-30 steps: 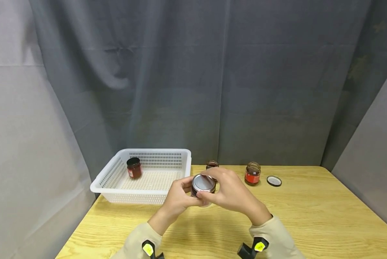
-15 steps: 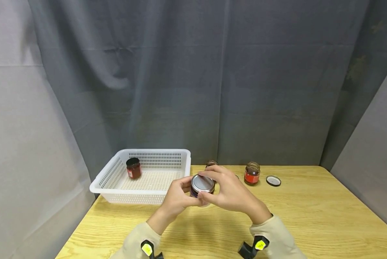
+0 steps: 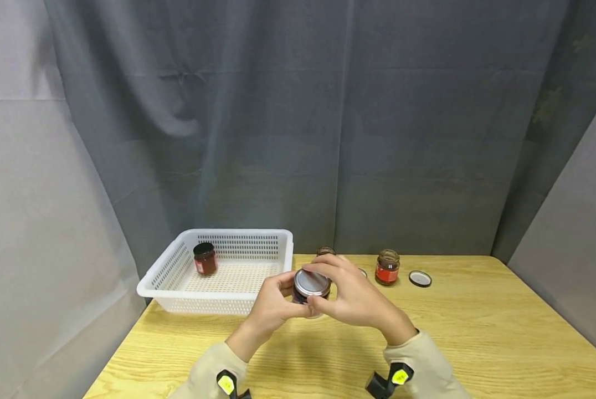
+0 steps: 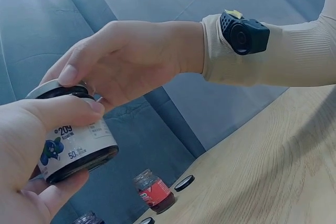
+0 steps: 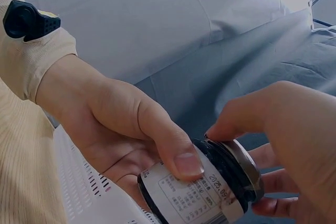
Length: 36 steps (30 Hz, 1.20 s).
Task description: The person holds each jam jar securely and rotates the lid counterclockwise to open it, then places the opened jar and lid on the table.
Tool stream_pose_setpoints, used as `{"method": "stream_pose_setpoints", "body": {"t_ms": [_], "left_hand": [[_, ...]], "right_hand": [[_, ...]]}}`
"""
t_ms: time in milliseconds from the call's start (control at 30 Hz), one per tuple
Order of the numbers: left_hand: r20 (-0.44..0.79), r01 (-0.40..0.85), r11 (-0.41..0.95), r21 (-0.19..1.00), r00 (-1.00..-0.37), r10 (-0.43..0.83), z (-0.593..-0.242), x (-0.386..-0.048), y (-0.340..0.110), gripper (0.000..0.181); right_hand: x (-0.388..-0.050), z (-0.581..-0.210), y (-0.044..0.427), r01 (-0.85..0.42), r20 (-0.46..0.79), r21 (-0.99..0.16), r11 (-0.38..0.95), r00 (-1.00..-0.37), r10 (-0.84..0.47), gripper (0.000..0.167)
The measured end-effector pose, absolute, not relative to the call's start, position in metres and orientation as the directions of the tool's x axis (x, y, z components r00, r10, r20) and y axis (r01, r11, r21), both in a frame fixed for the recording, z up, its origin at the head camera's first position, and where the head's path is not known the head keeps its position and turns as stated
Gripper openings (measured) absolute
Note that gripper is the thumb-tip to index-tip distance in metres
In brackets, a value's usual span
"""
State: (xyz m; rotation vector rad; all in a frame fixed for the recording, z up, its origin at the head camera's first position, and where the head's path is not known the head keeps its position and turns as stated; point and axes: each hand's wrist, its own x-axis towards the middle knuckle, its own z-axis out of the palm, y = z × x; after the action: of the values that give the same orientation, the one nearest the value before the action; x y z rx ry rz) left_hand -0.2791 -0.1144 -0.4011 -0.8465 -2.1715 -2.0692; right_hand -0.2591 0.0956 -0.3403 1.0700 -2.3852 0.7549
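Near the middle of the head view, my left hand (image 3: pixel 269 308) grips a small glass jar (image 4: pixel 81 145) round its body, thumb on the near side. The jar has a white label with blueberries and printed text. A silver lid (image 3: pixel 312 282) sits on top. My right hand (image 3: pixel 355 293) holds this lid by its rim between thumb and fingers, as the right wrist view also shows, with a dark band under the lid. Both hands are raised above the wooden table, the jar slightly tilted. The jar's far side is hidden by the fingers.
To the left stands a white perforated basket (image 3: pixel 203 305) with a black-lidded red jar (image 3: pixel 205 259) in it. Behind the right hand are a partly hidden lidless jar (image 3: pixel 325 251) and a lid's edge (image 3: pixel 363 272). Farther right are a red-labelled open jar (image 3: pixel 387 268) and an upturned lid (image 3: pixel 420 279).
The right fingers have shifted slightly left on the lid, and the edge of a lid on the table now shows behind that hand. The left hand keeps its hold on the jar.
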Motion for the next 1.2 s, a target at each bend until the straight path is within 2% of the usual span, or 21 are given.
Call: {"method": "stream_pose_setpoints", "body": {"t_ms": [667,1000,1200], "left_hand": [[0.378,0.38,-0.072,0.922,-0.844,0.381,-0.399,-0.28,-0.115,0.064],[0.39,0.399,-0.055,0.915,-0.844,0.368,-0.397,-0.279,-0.119,0.065],[0.386,0.393,-0.068,0.917,-0.832,0.399,-0.397,-0.28,-0.12,0.064]], "right_hand": [[-0.262,-0.343,0.093,-0.774,0.565,-0.334,0.538,-0.622,-0.542,0.053],[-0.261,-0.348,0.082,-0.774,0.661,-0.345,0.531,-0.602,-0.448,0.047],[-0.261,-0.348,0.085,-0.778,0.64,-0.387,0.494,-0.613,-0.464,0.046]]}}
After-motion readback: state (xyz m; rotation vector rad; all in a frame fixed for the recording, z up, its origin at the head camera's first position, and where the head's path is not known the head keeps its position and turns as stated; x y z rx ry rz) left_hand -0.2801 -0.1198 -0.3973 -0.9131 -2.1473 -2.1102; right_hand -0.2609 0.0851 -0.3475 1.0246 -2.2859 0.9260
